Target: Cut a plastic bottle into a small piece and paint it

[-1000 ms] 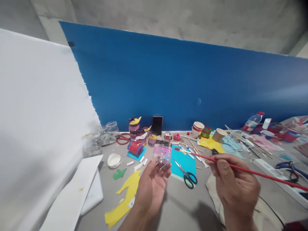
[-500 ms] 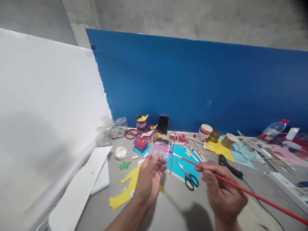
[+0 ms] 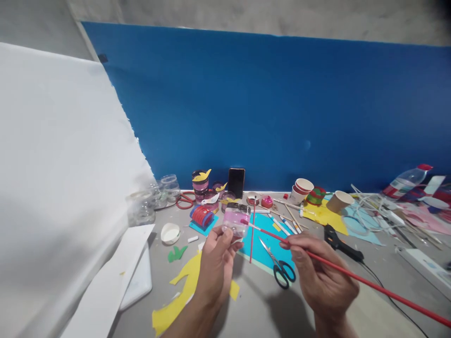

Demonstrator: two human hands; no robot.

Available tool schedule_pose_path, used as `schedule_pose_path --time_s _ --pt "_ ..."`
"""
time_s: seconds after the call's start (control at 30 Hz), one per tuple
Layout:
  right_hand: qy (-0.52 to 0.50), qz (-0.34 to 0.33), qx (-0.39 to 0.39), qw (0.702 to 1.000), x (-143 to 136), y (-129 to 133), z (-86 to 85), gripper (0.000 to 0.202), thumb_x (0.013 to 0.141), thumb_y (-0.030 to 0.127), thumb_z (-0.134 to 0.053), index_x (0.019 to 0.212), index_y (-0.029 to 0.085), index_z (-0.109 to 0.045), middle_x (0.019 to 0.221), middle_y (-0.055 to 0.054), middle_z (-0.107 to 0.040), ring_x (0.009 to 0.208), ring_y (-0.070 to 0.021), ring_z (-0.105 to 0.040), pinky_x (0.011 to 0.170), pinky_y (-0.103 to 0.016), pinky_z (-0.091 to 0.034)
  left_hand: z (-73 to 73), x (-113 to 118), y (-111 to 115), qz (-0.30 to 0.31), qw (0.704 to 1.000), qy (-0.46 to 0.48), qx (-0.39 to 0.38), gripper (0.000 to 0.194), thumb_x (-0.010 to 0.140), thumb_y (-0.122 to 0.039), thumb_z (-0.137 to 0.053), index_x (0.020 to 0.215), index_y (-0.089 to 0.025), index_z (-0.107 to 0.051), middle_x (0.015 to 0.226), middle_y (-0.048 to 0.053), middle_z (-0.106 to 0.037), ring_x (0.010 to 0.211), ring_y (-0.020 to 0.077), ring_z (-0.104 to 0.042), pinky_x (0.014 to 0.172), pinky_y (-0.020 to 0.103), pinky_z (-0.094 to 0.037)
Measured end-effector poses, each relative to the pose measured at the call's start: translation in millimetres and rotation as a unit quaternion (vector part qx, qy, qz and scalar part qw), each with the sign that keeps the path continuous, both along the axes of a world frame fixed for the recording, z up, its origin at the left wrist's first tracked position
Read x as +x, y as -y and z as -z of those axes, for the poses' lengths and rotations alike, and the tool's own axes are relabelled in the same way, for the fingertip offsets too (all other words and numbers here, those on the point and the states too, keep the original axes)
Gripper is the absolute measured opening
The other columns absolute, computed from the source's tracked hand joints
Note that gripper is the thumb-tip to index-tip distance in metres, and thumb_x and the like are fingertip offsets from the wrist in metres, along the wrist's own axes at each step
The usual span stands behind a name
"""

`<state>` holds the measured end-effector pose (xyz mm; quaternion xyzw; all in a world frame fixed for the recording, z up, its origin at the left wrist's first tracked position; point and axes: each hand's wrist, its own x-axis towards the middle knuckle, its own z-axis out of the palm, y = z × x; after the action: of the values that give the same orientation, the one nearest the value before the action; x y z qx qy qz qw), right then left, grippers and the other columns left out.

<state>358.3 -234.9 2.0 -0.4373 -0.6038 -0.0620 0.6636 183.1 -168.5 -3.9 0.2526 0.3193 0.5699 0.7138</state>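
My left hand (image 3: 219,256) holds a clear plastic cup piece (image 3: 235,220) with a pink painted band and a dark rim, gripped at its lower end. My right hand (image 3: 322,277) is closed round a long red paintbrush (image 3: 334,266). The brush's bristles touch the pink side of the cup piece. Beneath and behind both hands is a blue paper sheet (image 3: 265,244), where black-handled scissors (image 3: 281,268) lie partly open. A second thin red stick (image 3: 252,234) stands out just right of the cup piece.
Painted cups (image 3: 200,188) and a phone (image 3: 236,182) stand at the back. A red and blue roll (image 3: 202,216), white dish (image 3: 170,233) and yellow paper (image 3: 188,281) lie left. Paper cups (image 3: 302,190), a glue gun (image 3: 341,244) and a power strip (image 3: 424,270) are right.
The camera view has shifted slightly. The brush tip has moved from the right edge of the cup piece onto its pink side. Both hands keep their holds.
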Motion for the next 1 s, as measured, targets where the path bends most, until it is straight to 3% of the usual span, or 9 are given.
schedule_pose_path --time_s 0.17,0.37,0.6,0.77,1.0 --pt "-0.029 0.026 0.004 0.999 -2 6 -1.1 0.016 0.089 0.007 -0.071 0.095 0.021 -0.077 0.084 -0.003 -0.077 0.074 -0.0193 -0.074 0.065 -0.030 -0.062 1.0 -3 4 -0.005 1.000 0.014 -0.008 0.047 0.071 -0.044 -0.093 0.097 -0.018 -0.065 0.094 0.004 -0.070 0.091 0.0184 -0.065 0.082 0.033 -0.051" --pt "-0.005 -0.014 0.005 1.000 -12 9 -8.5 0.018 0.090 0.007 -0.070 0.096 0.022 -0.077 0.082 -0.003 -0.076 0.076 -0.0206 -0.074 0.066 -0.032 -0.061 2.2 -4 14 0.007 1.000 0.004 -0.001 0.045 0.074 -0.043 -0.091 0.099 -0.018 -0.064 0.096 0.004 -0.069 0.092 0.0184 -0.064 0.081 0.033 -0.051" --pt "-0.016 0.026 0.001 1.000 -3 20 -6.0 0.018 0.090 0.007 -0.070 0.096 0.022 -0.076 0.084 -0.002 -0.076 0.071 -0.0170 -0.073 0.062 -0.027 -0.060 1.6 -6 17 0.005 1.000 0.007 0.003 0.043 0.076 -0.042 -0.090 0.102 -0.019 -0.064 0.098 0.003 -0.068 0.094 0.0179 -0.064 0.083 0.033 -0.051" --pt "0.004 0.018 0.001 1.000 -4 21 -10.1 0.016 0.090 0.008 -0.071 0.094 0.023 -0.077 0.083 -0.002 -0.076 0.071 -0.0178 -0.073 0.063 -0.028 -0.060 3.2 -2 18 0.006 1.000 0.021 -0.003 0.041 0.074 -0.039 -0.092 0.100 -0.019 -0.066 0.098 0.003 -0.070 0.091 0.0172 -0.065 0.082 0.033 -0.053" --pt "-0.022 0.028 -0.012 0.999 5 23 -7.3 0.017 0.092 0.009 -0.070 0.094 0.024 -0.076 0.084 0.000 -0.075 0.070 -0.0149 -0.072 0.061 -0.024 -0.058 2.8 1 17 0.026 0.997 0.047 -0.052 0.040 0.073 -0.040 -0.093 0.095 -0.017 -0.069 0.095 0.005 -0.072 0.093 0.0196 -0.068 0.084 0.033 -0.056"
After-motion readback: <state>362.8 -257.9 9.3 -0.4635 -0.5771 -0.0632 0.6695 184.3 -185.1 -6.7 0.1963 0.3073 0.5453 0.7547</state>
